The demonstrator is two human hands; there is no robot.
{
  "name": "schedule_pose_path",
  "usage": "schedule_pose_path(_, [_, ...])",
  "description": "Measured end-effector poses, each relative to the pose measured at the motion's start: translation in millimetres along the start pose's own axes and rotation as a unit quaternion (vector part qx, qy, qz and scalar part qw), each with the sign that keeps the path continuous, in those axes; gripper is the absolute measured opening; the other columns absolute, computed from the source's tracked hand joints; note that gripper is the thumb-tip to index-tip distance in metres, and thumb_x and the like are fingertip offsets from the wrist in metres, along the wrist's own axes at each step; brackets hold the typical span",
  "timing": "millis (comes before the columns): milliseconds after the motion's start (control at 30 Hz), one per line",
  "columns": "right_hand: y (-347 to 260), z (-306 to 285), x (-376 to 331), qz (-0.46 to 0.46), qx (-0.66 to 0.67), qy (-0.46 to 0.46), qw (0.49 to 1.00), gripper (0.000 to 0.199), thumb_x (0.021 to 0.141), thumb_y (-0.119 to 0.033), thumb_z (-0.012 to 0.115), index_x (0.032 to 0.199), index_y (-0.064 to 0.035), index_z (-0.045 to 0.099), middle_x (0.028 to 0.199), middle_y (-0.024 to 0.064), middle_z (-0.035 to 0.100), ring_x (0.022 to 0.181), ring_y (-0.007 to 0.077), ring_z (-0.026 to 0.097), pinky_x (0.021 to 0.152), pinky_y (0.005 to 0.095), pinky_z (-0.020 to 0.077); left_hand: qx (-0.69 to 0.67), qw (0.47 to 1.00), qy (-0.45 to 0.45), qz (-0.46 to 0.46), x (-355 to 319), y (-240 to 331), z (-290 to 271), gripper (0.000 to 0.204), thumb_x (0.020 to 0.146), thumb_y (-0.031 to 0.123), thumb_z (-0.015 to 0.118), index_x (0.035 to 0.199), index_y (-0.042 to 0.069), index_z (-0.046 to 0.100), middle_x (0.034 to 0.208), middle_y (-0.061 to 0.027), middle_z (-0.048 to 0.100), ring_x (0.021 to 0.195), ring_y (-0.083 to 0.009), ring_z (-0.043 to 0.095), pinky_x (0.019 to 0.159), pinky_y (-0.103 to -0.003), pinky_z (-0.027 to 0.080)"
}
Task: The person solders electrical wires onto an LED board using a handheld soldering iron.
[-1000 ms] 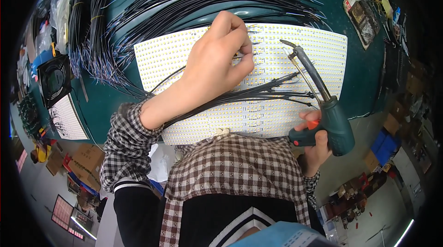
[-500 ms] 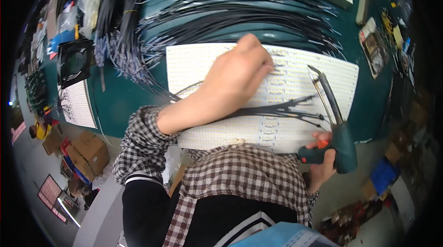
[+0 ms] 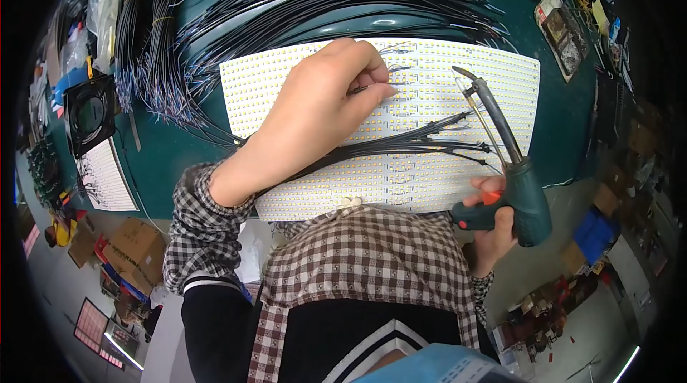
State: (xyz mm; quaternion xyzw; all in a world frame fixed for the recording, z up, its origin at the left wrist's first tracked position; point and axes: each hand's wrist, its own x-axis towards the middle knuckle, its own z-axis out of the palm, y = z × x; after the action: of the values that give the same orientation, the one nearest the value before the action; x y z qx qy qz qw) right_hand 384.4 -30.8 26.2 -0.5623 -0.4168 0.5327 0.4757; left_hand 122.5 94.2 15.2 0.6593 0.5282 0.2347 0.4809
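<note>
A white LED panel (image 3: 444,168), dotted with rows of small yellow LEDs, lies before me on the bench. Above its upper middle, my left hand (image 3: 315,97) is closed in a pinch, thumb and forefinger gripping a thin black wire (image 3: 362,88). Short wire ends show beside the fingertips. My right hand (image 3: 494,233) grips the handle of a dark green soldering gun (image 3: 531,204) with an orange trigger; its bent tip points up and left over the panel's right part. Several black cables (image 3: 401,148) run under my left wrist and across the panel.
Many loose black cables (image 3: 343,7) lie beyond the panel, and thick cable bundles (image 3: 150,32) spread at the left. A black square fan frame (image 3: 89,117) and a smaller white panel (image 3: 107,179) sit farther left. At right lies a stained, shallow box (image 3: 562,32).
The whole view has shifted, so panel and hands appear higher and farther left. My left fingers have changed pose, showing a gap behind the pinch. The soldering gun stays in my right hand.
</note>
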Motion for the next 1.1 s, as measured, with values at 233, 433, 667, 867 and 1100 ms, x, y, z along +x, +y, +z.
schedule_pose_path(233, [1.6,-1.7,-3.6,0.001,-0.009,0.011,1.0,0.054,0.093,-0.037,0.052,0.118,0.0093,0.044,0.101,0.0186,0.056,0.091,0.0301,0.06,0.061,0.0313,0.0566,0.001,0.999,0.013,0.033,-4.5,1.9,2.7,0.008,0.085,0.007,0.063,0.088,0.001,0.059,0.082,-0.0038,0.054,0.07,-0.011,0.052,0.059,-0.023,0.042])
schedule_pose_path(433, [3.3,0.2,7.3,0.004,-0.009,0.019,1.0,0.055,0.092,-0.039,0.054,0.117,0.009,0.046,0.101,0.0182,0.056,0.089,0.0294,0.061,0.061,0.0305,0.0562,-0.003,1.0,0.002,0.006,7.1,-4.2,2.8,0.008,0.084,0.007,0.063,0.088,0.001,0.059,0.083,-0.0036,0.054,0.07,-0.0106,0.052,0.059,-0.023,0.042])
schedule_pose_path(667, [-2.1,-4.4,-1.3,0.104,0.012,0.047,0.993,0.043,0.092,-0.03,0.054,0.118,0.0046,0.05,0.103,0.0173,0.059,0.08,0.0224,0.061,0.065,0.0331,0.0532,-0.011,0.999,0.043,0.03,2.8,-10.0,6.1,0.009,0.081,0.011,0.058,0.086,0.003,0.061,0.081,-0.0148,0.058,0.076,-0.0326,0.059,0.068,-0.038,0.048])
schedule_pose_path(867, [3.1,3.7,6.3,0.07,0.074,0.096,0.99,0.03,0.087,-0.008,0.058,0.113,0.0073,0.054,0.092,0.0162,0.066,0.067,0.0184,0.064,0.058,0.029,0.0516,-0.016,1.0,0.012,0.02,-4.3,-17.7,11.5,0.013,0.082,0.013,0.059,0.091,0.005,0.064,0.084,-0.0122,0.059,0.077,-0.0291,0.06,0.069,-0.037,0.049])
schedule_pose_path(1100, [20.1,-17.2,9.7,0.19,-0.051,0.011,0.98,0.038,0.094,-0.037,0.054,0.106,-0.0009,0.054,0.098,0.0149,0.063,0.073,0.0222,0.065,0.06,0.0358,0.0543,-0.009,0.999,0.032,0.019,-9.3,-17.2,11.6,0.013,0.082,0.013,0.062,0.093,0.006,0.065,0.083,-0.0112,0.06,0.074,-0.0268,0.061,0.067,-0.035,0.049])
